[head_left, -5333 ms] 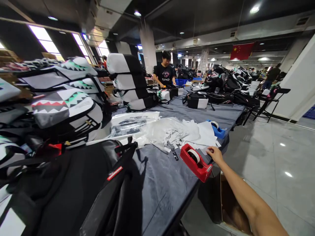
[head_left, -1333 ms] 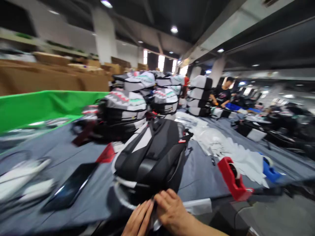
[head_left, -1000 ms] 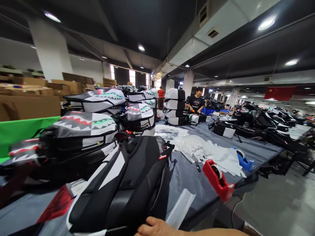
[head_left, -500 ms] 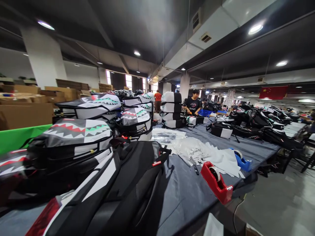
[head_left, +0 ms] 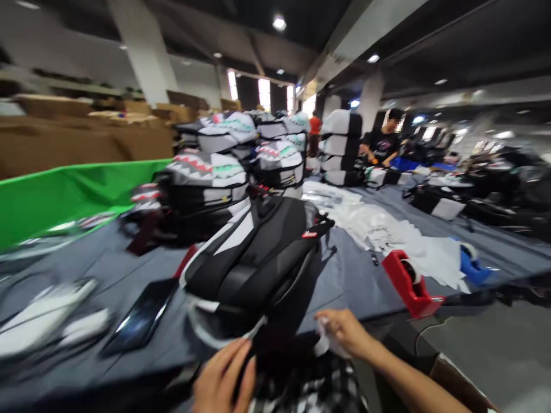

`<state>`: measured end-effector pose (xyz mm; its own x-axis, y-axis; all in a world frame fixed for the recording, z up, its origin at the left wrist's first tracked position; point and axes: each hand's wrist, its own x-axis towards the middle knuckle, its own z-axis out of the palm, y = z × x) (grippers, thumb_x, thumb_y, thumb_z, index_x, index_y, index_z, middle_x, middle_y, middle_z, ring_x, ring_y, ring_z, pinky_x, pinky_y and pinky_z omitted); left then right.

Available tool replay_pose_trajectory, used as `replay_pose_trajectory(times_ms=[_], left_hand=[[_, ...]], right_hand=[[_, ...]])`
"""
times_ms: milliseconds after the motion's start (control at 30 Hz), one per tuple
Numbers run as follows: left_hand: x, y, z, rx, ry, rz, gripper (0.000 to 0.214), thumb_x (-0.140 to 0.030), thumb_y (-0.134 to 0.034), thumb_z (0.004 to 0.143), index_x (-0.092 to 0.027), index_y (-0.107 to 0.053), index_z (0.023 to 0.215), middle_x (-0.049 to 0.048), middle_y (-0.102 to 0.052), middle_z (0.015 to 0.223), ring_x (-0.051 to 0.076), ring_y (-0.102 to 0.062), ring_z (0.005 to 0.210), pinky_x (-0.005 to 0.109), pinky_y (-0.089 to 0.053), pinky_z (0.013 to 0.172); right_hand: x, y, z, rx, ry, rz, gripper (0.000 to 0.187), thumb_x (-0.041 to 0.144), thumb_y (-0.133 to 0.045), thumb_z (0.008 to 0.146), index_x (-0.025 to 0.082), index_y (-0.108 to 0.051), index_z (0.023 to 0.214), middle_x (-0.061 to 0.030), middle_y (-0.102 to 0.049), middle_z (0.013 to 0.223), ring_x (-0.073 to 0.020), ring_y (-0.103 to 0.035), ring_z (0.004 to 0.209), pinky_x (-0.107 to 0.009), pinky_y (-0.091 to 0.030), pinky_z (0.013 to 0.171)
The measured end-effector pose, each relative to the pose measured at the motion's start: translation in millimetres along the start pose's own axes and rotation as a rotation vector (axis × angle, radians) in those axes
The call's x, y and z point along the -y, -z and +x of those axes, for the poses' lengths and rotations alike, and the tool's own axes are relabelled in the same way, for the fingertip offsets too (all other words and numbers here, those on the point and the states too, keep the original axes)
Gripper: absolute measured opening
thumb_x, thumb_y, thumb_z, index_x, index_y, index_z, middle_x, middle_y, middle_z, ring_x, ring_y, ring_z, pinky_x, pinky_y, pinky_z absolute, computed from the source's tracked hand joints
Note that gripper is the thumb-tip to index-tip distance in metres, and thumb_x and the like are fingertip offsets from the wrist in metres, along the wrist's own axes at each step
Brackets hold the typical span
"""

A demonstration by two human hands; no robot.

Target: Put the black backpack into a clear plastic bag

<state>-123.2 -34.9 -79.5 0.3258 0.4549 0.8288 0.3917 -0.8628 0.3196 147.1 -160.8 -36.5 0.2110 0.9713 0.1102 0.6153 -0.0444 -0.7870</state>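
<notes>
A black backpack (head_left: 258, 258) with grey and white panels lies on the grey table (head_left: 353, 281) right in front of me. My left hand (head_left: 224, 381) rests on its near bottom end, fingers curled against dark fabric; the picture is smeared there. My right hand (head_left: 342, 332) is pinched on a small pale strip at the backpack's lower right corner. A red tape dispenser (head_left: 411, 284) stands on the table to the right of my right hand.
Stacked shark-mouth backpacks (head_left: 206, 183) fill the table behind. White plastic bags (head_left: 387, 235) and a blue tape dispenser (head_left: 476, 267) lie to the right. A dark flat item (head_left: 138, 315) lies left. A green bin (head_left: 55, 198) stands at the left. A person (head_left: 385, 143) works far back.
My view has tipped back down from the hall to the near table edge. Both my hands have come back into view at the bottom end of the black backpack.
</notes>
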Motion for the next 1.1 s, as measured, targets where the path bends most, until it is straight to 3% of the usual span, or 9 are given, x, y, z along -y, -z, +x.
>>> replay_pose_trajectory(times_ms=[100, 200, 300, 400, 467, 633, 800, 967, 1100], left_hand=[[-39, -7.1, -5, 0.222, 0.262, -0.219, 0.034, -0.029, -0.054, 0.096, -0.025, -0.059, 0.130, 0.0052, -0.071, 0.122, 0.020, -0.067, 0.111, 0.035, -0.057, 0.093], [-46, -34.1, -7, 0.326, 0.557, -0.327, 0.042, -0.039, -0.051, 0.097, -0.020, -0.055, 0.134, 0.0101, -0.067, 0.130, 0.022, -0.064, 0.121, 0.040, -0.055, 0.100], [-43, -59.5, -5, 0.251, 0.728, -0.376, 0.044, -0.044, -0.055, 0.093, -0.018, -0.057, 0.129, 0.0115, -0.070, 0.122, 0.025, -0.065, 0.116, 0.044, -0.054, 0.099], [-45, -71.4, 1, 0.172, 0.812, -0.371, 0.047, -0.043, -0.064, 0.085, -0.017, -0.059, 0.123, 0.0046, -0.072, 0.088, 0.024, -0.069, 0.086, 0.043, -0.056, 0.083], [-48, -69.9, 3, 0.162, 0.867, -0.389, 0.042, -0.040, -0.067, 0.081, -0.017, -0.063, 0.116, 0.0021, -0.068, 0.079, 0.022, -0.065, 0.076, 0.041, -0.055, 0.077], [-53, -50.0, 1, 0.148, 0.949, -0.508, 0.020, -0.037, -0.058, 0.083, -0.021, -0.069, 0.087, 0.0053, -0.068, 0.089, 0.023, -0.065, 0.087, 0.040, -0.052, 0.083], [-58, -34.9, 8, 0.259, 0.958, -0.718, 0.014, -0.034, -0.050, 0.084, -0.022, -0.054, 0.078, 0.0030, -0.067, 0.084, 0.020, -0.064, 0.084, 0.035, -0.050, 0.081], [-65, -19.0, 20, 0.338, 1.077, -1.122, 0.022, -0.038, -0.062, 0.081, -0.022, -0.051, 0.090, 0.0076, -0.074, 0.101, 0.021, -0.068, 0.097, 0.035, -0.051, 0.088], [-70, -12.8, 20, 0.487, 1.105, -1.195, 0.039, -0.048, -0.064, 0.083, -0.018, -0.058, 0.108, 0.0076, -0.074, 0.091, 0.022, -0.070, 0.081, 0.035, -0.054, 0.075]], right_hand=[[11, 10, 6, -0.018, -0.101, 0.083, 0.054, 0.056, -0.038, 0.097, 0.016, -0.073, 0.105, -0.0100, -0.076, 0.089, -0.0241, -0.069, 0.082, -0.034, -0.052, 0.079], [20, 15, 4, 0.071, -0.140, 0.097, 0.060, 0.067, -0.042, 0.093, 0.016, -0.073, 0.102, -0.0096, -0.074, 0.088, -0.0252, -0.067, 0.083, -0.035, -0.051, 0.081], [31, 15, -8, 0.403, -0.179, 0.159, 0.059, 0.067, -0.042, 0.094, 0.016, -0.073, 0.097, -0.0075, -0.072, 0.083, -0.0220, -0.064, 0.076, -0.032, -0.051, 0.075], [33, 16, -14, 0.669, -0.192, 0.108, 0.058, 0.065, -0.042, 0.095, 0.016, -0.073, 0.090, -0.0061, -0.071, 0.078, -0.0195, -0.061, 0.070, -0.029, -0.049, 0.070], [28, 19, -9, 0.568, -0.152, 0.043, 0.061, 0.068, -0.040, 0.094, 0.016, -0.071, 0.084, -0.0067, -0.071, 0.078, -0.0209, -0.061, 0.072, -0.031, -0.049, 0.071], [19, 24, 28, 0.133, -0.110, -0.050, 0.062, 0.070, -0.036, 0.094, 0.017, -0.069, 0.088, -0.0088, -0.070, 0.086, -0.0250, -0.062, 0.083, -0.035, -0.047, 0.081], [28, 3, 54, 0.280, -0.068, 0.065, 0.053, 0.064, -0.046, 0.091, 0.017, -0.063, 0.073, -0.0029, -0.062, 0.072, -0.0187, -0.054, 0.071, -0.029, -0.044, 0.071], [22, -32, 53, 0.642, -0.183, 0.208, 0.034, 0.044, -0.063, 0.078, 0.016, -0.056, 0.060, 0.0035, -0.049, 0.056, -0.0111, -0.042, 0.056, -0.024, -0.036, 0.058], [23, -44, 62, 0.486, -0.242, 0.239, 0.036, 0.047, -0.061, 0.079, 0.016, -0.055, 0.061, 0.0047, -0.044, 0.055, -0.0094, -0.035, 0.054, -0.022, -0.031, 0.054]])
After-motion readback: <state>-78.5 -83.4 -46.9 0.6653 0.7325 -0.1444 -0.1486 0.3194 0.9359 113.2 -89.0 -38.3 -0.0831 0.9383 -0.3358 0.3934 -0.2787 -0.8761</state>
